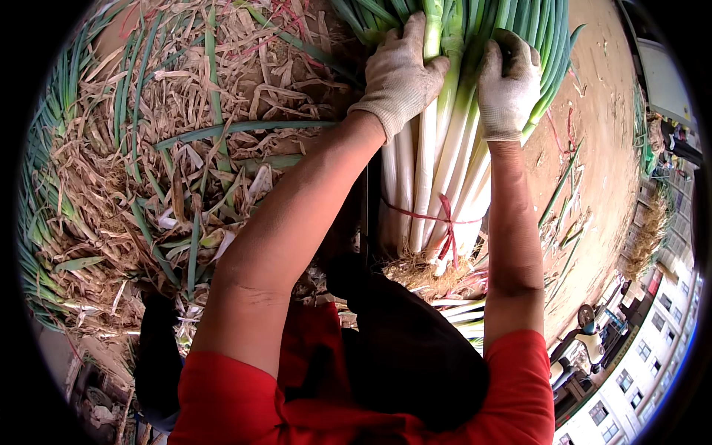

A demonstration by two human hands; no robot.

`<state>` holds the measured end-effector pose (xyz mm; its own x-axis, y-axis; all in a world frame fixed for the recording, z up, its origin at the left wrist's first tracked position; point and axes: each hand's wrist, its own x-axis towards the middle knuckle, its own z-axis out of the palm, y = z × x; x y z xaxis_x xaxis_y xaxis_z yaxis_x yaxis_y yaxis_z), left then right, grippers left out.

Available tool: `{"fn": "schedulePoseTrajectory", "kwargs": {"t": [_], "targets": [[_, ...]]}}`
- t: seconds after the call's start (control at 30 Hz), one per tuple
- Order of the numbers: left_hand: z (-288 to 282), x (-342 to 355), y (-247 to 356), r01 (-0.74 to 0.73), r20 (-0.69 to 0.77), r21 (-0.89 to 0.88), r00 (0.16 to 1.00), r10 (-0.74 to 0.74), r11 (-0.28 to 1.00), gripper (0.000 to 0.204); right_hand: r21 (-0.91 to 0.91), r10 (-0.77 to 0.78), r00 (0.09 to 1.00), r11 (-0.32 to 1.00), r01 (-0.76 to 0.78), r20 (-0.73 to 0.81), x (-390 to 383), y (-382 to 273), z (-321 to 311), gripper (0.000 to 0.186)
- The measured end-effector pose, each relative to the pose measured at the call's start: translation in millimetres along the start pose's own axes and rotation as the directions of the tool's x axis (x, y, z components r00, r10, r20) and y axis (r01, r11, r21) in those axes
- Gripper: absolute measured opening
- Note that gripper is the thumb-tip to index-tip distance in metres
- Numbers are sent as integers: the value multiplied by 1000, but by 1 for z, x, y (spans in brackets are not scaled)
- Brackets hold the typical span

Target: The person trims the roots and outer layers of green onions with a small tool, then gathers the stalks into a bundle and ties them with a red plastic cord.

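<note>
A thick bundle of long green onions (437, 163) is in front of me, its white stalks toward me and its green leaves running off the top edge. Red string (447, 220) is tied round the stalks just above the bushy roots (426, 273). My left hand (404, 78), in a whitish knit glove, is closed on the bundle's left side where white turns to green. On the right side, my gloved right hand (510, 87) curls its fingers against the leaves, thumb raised; its fingertips look dark and soiled. The far side of the bundle is hidden.
Dry husks and peeled leaves (245, 96) cover the ground at left, with more green onions (44, 215) along the far left. Other white stalks (467, 319) lie beyond my dark-clothed knee (415, 341). A scooter (589, 345) and a pale building (630, 378) appear at right.
</note>
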<state>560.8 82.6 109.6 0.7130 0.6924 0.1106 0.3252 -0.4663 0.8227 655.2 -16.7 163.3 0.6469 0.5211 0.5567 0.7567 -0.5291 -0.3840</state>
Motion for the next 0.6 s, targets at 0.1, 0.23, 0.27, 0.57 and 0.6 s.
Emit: {"fn": "schedulePoseTrajectory", "kwargs": {"t": [0.1,0.23,0.27,0.57,0.6], "targets": [[1,5,-11,67,79,185,993,-83,980,66,-188,-190,981,962,195,44,-1,9,9,24],[-20,-1,-11,-61,-65,333,994,88,941,56,-238,-184,981,952,194,62,-9,5,19,33],[-18,-1,-11,-148,-168,323,963,211,935,50,-262,-198,977,941,213,85,-14,3,22,34],[-14,-1,-18,-137,-229,331,948,220,934,47,-233,-240,963,936,263,122,-16,1,21,31],[-18,-6,-14,-115,-205,315,961,185,942,47,-173,-228,966,953,247,122,-17,3,19,29]]}}
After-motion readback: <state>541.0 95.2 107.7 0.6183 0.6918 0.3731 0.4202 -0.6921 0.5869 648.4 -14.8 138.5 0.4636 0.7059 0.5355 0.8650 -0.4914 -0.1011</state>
